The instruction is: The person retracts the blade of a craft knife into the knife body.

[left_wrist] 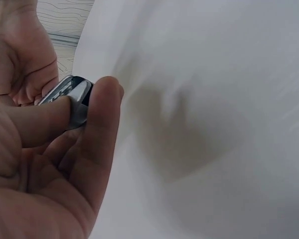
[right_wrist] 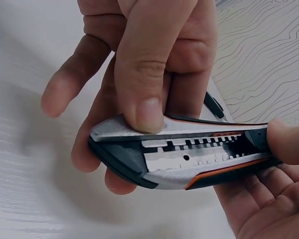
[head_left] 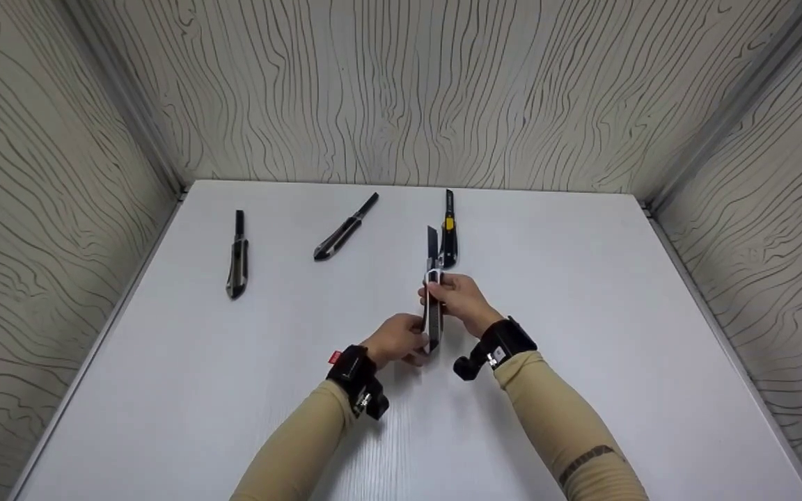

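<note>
silver knife (right_wrist: 182, 152), orange trim (right_wrist: 209, 173), blade (head_left: 432, 242) extended

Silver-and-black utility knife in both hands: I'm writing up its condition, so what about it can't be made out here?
Right wrist view: the front end of the silver, black and orange utility knife is hidden by the right hand; its underside is turned away.
Left wrist view: most of its handle is hidden behind the left hand.
Head view: any markings on its flat dark-grey blade are too small to read.
</note>
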A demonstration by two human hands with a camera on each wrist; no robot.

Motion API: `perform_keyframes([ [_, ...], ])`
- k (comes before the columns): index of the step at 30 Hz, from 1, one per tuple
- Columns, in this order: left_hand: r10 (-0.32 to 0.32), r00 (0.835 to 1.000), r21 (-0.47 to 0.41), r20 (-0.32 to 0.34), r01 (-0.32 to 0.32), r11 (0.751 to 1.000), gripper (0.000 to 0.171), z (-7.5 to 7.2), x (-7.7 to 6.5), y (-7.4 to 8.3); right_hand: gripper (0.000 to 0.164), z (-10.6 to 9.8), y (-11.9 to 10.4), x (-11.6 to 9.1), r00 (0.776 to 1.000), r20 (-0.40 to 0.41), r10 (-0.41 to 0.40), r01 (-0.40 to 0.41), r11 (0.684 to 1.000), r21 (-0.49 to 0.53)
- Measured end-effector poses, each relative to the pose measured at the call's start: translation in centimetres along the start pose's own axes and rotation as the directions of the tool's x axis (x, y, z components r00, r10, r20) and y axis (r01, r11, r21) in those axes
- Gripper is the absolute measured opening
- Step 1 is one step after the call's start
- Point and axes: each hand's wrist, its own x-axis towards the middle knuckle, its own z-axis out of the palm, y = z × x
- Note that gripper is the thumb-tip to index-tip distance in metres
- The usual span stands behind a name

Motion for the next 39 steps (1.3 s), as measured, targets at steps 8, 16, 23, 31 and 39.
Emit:
perform_keyframes([
  [8,-0.002,1.000,0.014,-0.014,0.002,1.000,0.022,-0.05,-0.04,-0.05,0.032,0.18,0.14,0.11,1.000,-0.002,0.002,-0.002,1.000,-0.009],
  [16,-0.011,1.000,0.027,-0.025,0.011,1.000,0.021,-0.18,0.01,-0.06,0.030,0.21,0.16,0.30,1.000,-0.008,-0.003,0.003,1.000,-0.011],
  [23,0.014,1.000,0.018,-0.026,-0.014,1.000,0.022,-0.25,-0.21,-0.08,0.029,0.35,-0.03,0.27,1.000,-0.006,0.002,-0.002,1.000,-0.020],
  [31,0.017,1.000,0.018,-0.027,-0.016,1.000,0.022,-0.21,-0.31,0.04,0.026,0.39,-0.25,0.01,1.000,-0.008,0.001,-0.001,1.000,-0.024],
  [39,-0.007,1.000,0.008,-0.026,0.008,1.000,0.022,-0.12,-0.19,-0.24,0.025,0.45,0.02,-0.06,1.000,0.002,-0.010,0.010,1.000,-0.009],
])
